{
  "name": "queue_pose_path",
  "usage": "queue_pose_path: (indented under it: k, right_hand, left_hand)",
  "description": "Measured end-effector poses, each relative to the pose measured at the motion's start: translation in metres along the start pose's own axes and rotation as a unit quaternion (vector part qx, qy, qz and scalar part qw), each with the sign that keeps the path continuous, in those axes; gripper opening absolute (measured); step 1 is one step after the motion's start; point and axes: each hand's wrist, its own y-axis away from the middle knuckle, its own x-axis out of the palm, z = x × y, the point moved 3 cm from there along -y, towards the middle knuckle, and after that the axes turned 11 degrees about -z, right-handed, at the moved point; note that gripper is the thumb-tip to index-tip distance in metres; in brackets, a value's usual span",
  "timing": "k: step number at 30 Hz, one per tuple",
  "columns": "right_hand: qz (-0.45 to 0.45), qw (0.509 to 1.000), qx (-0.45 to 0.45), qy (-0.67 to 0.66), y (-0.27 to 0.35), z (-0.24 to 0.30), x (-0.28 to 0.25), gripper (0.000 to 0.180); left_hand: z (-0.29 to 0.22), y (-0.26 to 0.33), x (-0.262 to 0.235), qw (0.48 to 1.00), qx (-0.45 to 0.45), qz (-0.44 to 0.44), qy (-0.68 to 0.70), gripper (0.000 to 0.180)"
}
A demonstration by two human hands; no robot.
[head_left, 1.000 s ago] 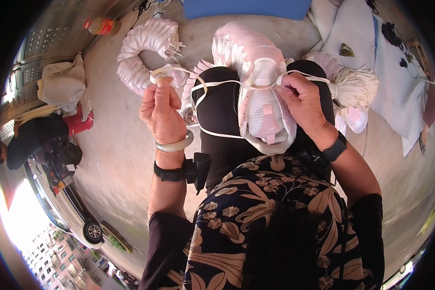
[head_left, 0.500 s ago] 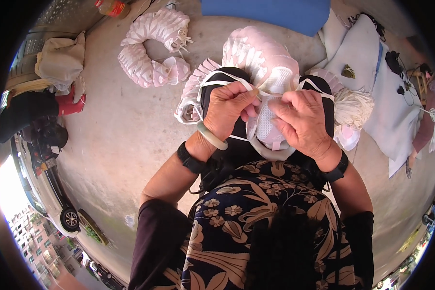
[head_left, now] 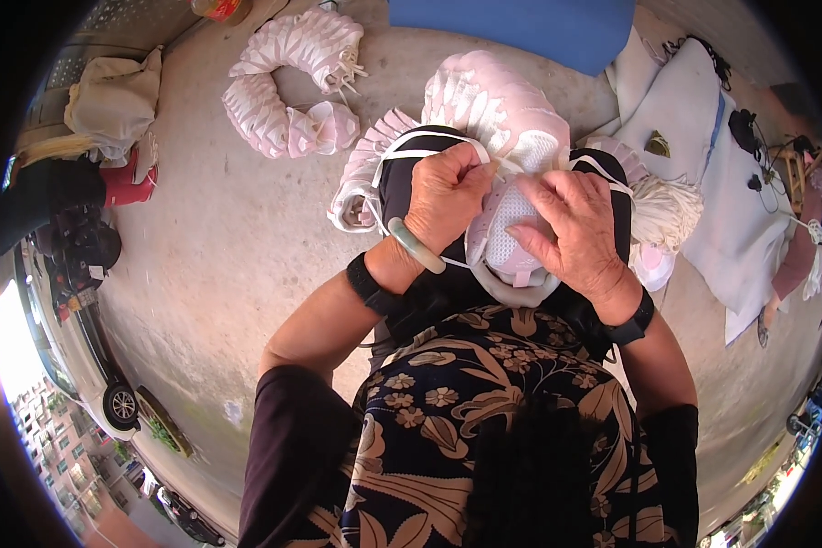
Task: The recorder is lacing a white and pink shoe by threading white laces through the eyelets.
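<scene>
A white and pink shoe upper lies on my lap between my black-clad knees, its padded collar toward me. My left hand is closed in a pinch on a white shoelace over the upper's left edge. More white lace loops across my left knee. My right hand rests over the right side of the upper, thumb and fingers apart. Its fingertips are close to the lace, and I see nothing gripped in them. A long row of nested pink-white uppers stretches away just beyond my hands.
On the concrete floor, a curved row of uppers lies at the far left. A bundle of white laces hangs beside my right knee. Pale sheeting covers the right side; a blue sheet lies ahead. A red bag stands left.
My left hand has turned slightly and drawn in its fingers around the lace. My right thumb has moved away from its fingers, and the right hand has opened a little.
</scene>
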Motion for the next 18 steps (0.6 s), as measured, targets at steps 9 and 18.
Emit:
queue_pose_path:
  k: [9, 18]
  right_hand:
    - [-0.025, 1.000, -0.006, -0.002, 0.001, -0.003, 0.002, 0.049]
    - [-0.078, 0.997, 0.013, -0.014, 0.004, -0.009, 0.009, 0.033]
  left_hand:
    - [-0.018, -0.001, 0.008, 0.962, 0.237, -0.057, -0.125, 0.010]
    - [-0.022, -0.005, 0.008, 0.957, 0.197, -0.047, -0.208, 0.015]
